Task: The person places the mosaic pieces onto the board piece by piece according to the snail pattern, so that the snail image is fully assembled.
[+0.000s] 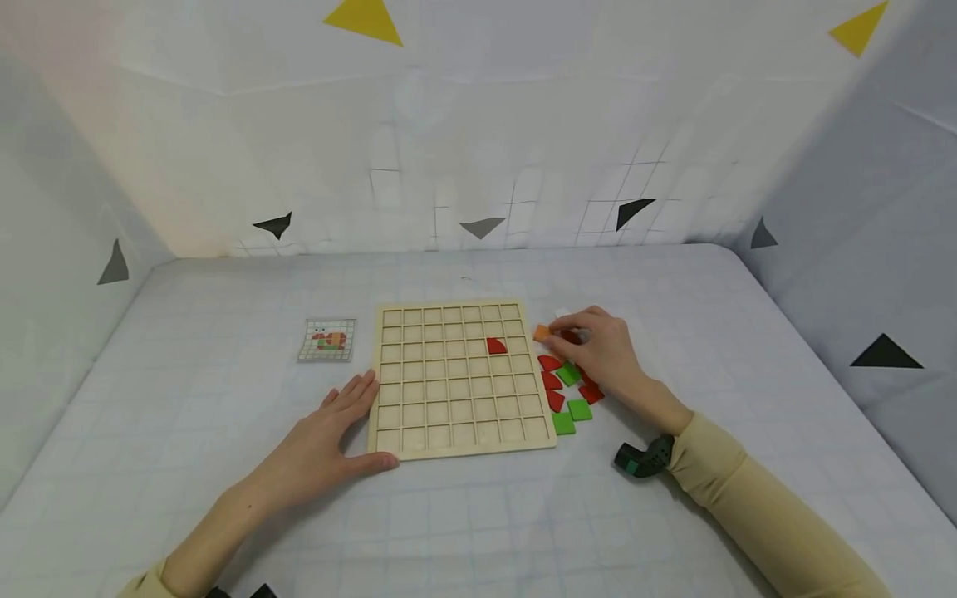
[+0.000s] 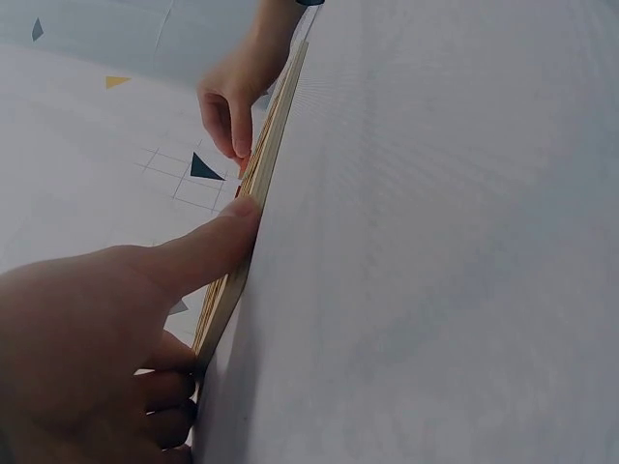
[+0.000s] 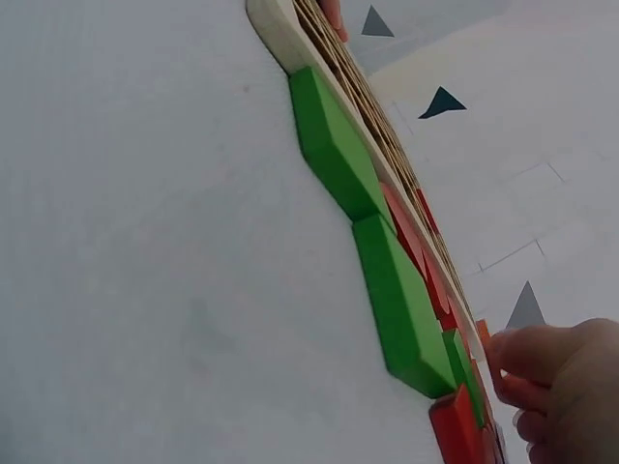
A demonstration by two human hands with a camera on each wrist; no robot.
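Observation:
A wooden grid board (image 1: 463, 453) lies flat on the table, with one red quarter-round tile (image 1: 497, 345) in a cell of its upper right part. My left hand (image 1: 321, 436) rests at the board's near left corner, fingers along the left side and thumb at the front edge. Just past the board's right edge, my right hand (image 1: 601, 345) pinches a small orange tile (image 1: 542, 333) between thumb and forefinger. Beneath and beside that hand lie several red tiles (image 1: 591, 393) and green tiles (image 1: 563, 423); its palm partly hides some of them.
To the left of the board lies a small card (image 1: 327, 340) printed with a coloured picture on a grid. A white cloth with faint lines covers the table, and white sheets with black and yellow triangles stand behind it and at both sides.

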